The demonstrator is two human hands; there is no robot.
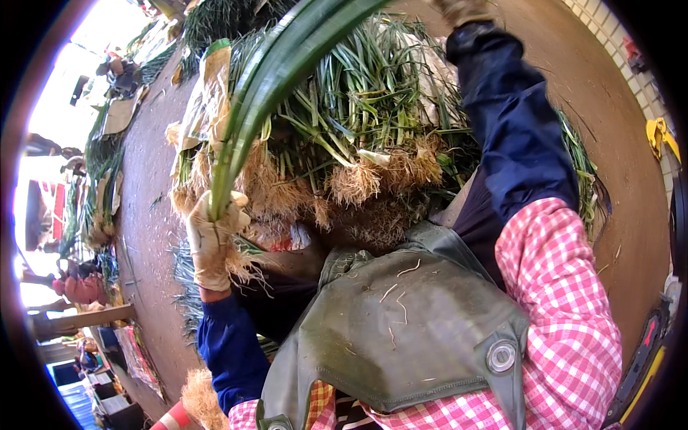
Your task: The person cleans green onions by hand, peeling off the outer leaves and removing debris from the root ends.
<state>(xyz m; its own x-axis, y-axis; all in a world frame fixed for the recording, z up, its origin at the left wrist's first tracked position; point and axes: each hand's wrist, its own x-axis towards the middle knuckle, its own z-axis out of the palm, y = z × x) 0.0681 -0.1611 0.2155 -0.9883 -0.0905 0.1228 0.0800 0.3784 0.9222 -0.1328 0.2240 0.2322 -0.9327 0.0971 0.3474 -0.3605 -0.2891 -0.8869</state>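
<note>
My left hand, in a pale, soiled glove, is closed round the lower stalk of a leek. Roots hang below the fist, and long flat leaves arch up and right past the top edge. My right hand reaches far forward at the top. It is smeared by motion and cut off by the frame, so its fingers do not show. In front of me lies a big heap of leeks, with bushy tan roots toward me. One pale trimmed stalk end sticks out among them.
A green apron with loose root threads covers my lap. More leek bundles lie on the brown floor at left. A wooden post and another person are beyond. A yellow object stands by the tiled wall at right.
</note>
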